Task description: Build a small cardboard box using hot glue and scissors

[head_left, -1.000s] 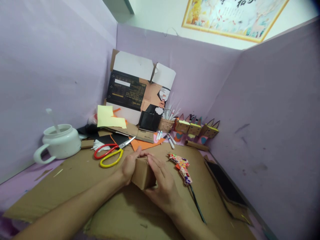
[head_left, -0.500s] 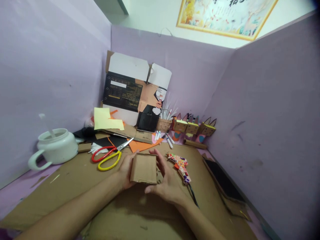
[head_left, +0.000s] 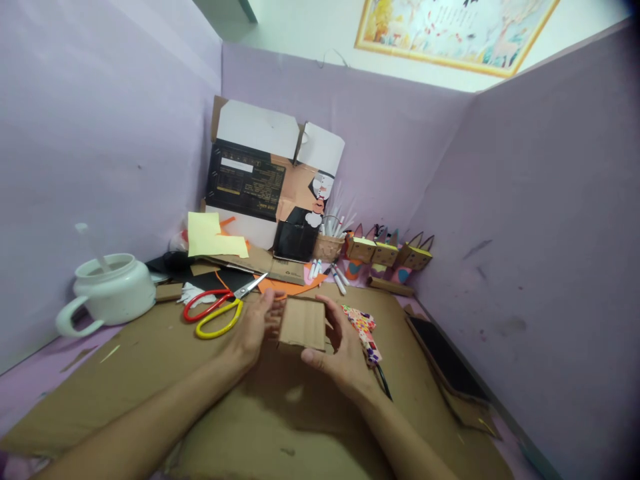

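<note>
While we look down over the brown cardboard sheet [head_left: 240, 433], we see a small cardboard box [head_left: 303, 321] between the two hands, near the middle of the work area and with a broad, flat face towards us. The right hand [head_left: 343, 347] grips it from the right side: the thumb lies at the near edge of the box and the fingers curve round towards its far right corner. The left hand [head_left: 253, 330] stands just beside the opposite side, its fingers loosely spread (they blur a little, so we cannot tell whether the tips touch the cardboard). Below the box we notice a dark shadow on the sheet.

To the left of the left hand lie the scissors [head_left: 220, 310], with one red and one yellow handle, their blades parted slightly and pointing away from us. Just beyond the right hand we find a flower-patterned glue gun [head_left: 364, 328], its black cord [head_left: 384, 381] running towards us and partly hidden by the arm. Further back, orange paper [head_left: 295, 288] lies near some loose markers [head_left: 339, 281], and a woven basket [head_left: 329, 249] holds more pens. At the far left we see a white pot [head_left: 120, 297] with a pale stick [head_left: 93, 247] standing in it.
</note>
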Demonstrator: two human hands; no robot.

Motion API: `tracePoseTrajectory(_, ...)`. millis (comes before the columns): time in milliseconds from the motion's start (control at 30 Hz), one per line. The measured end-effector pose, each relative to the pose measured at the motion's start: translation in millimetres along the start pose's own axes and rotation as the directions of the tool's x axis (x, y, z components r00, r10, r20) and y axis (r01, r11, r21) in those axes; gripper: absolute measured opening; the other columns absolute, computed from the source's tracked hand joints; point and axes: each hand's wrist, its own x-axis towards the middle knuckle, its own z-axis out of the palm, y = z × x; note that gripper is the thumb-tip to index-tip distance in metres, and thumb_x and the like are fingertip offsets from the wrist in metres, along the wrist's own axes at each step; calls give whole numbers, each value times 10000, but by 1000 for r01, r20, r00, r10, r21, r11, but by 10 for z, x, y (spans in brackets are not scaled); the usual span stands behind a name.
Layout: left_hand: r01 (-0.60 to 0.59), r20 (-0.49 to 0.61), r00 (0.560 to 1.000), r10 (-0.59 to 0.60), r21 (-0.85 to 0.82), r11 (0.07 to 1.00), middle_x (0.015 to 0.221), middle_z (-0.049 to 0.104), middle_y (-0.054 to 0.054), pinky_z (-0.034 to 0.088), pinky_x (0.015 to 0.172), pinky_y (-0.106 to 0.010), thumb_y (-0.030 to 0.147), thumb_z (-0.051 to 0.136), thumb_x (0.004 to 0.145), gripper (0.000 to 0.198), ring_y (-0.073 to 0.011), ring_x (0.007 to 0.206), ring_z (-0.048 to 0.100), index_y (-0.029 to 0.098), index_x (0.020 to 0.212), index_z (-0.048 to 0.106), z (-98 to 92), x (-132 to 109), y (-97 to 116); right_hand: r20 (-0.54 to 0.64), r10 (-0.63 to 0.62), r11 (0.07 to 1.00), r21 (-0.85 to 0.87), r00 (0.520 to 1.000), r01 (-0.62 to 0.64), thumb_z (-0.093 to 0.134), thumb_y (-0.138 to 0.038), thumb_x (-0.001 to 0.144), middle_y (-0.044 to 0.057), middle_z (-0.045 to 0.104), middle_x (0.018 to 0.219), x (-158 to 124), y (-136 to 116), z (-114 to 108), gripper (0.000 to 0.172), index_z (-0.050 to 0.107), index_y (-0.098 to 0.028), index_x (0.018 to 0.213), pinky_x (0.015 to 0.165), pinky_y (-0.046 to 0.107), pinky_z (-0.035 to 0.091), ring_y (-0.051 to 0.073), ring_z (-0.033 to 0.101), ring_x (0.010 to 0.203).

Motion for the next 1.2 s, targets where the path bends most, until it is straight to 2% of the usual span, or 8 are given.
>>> tracePoseTrajectory(67,-270,162,955,247,141,953,1255,554,-119,459,881,-355,579,525,772,584,-271,1163,499,194,1211,515,-88,-41,93,-7,-15,1000,24,1000,15,819,-385,568,96,482,1320,10,27,-37,820,412,-281,1272,941,404,448,283,515,1173)
tracePoseTrajectory(133,-534,406,821,401,298,791,1378,439,-114,384,996,-398,543,738,582,845,-318,1245,407,225,1306,442,-158,-117,177,10,-31,998,53,999,31,815,-393,573,92,468,1327,15,27,-51,816,406,-292,1272,914,392,470,278,526,1159)
tracePoseTrajectory(167,-588,448,795,409,403,701,1412,394,-110,350,1026,-416,494,770,570,903,-328,1254,393,240,1349,389,-179,-158,204,31,-43,997,58,999,41,811,-403,576,91,472,1319,16,17,-50,807,412,-290,1268,913,391,472,277,530,1153)
tracePoseTrajectory(300,-615,527,787,322,624,481,1406,386,-131,357,1023,-449,405,741,657,897,-331,1238,417,227,1400,270,-175,-261,207,88,-117,993,22,989,115,804,-436,568,99,515,1260,4,-37,-18,792,445,-260,1251,931,400,460,289,525,1148)
tracePoseTrajectory(567,-698,575,716,396,599,392,1247,518,-105,433,952,-383,385,708,694,701,-287,1092,546,213,1284,371,-138,-308,193,65,-196,978,-61,978,200,773,-346,614,109,501,1275,-57,11,-14,776,409,-262,1295,933,411,464,291,510,1158)
tracePoseTrajectory(900,-701,583,708,399,514,494,1244,500,-88,426,946,-362,349,696,709,663,-277,1088,536,242,1279,373,-136,-342,191,111,-188,979,-58,976,195,738,-395,646,120,497,1326,-61,-99,-72,754,435,-226,1315,944,418,456,310,514,1167)
tracePoseTrajectory(1033,-601,527,776,346,451,660,1277,489,-101,422,950,-368,348,720,685,693,-300,1126,519,227,1283,390,-161,-296,170,164,-140,988,82,976,128,714,-407,692,115,445,1385,-30,-73,-101,746,408,-238,1352,949,440,446,319,510,1182)
tracePoseTrajectory(1200,-261,412,889,201,97,960,1305,500,-143,419,952,-378,406,678,725,630,-321,1192,478,172,1251,422,-86,-229,105,57,-86,966,250,995,69,739,-558,613,83,339,1474,36,100,-110,882,353,-325,1371,1023,466,359,304,276,1364)
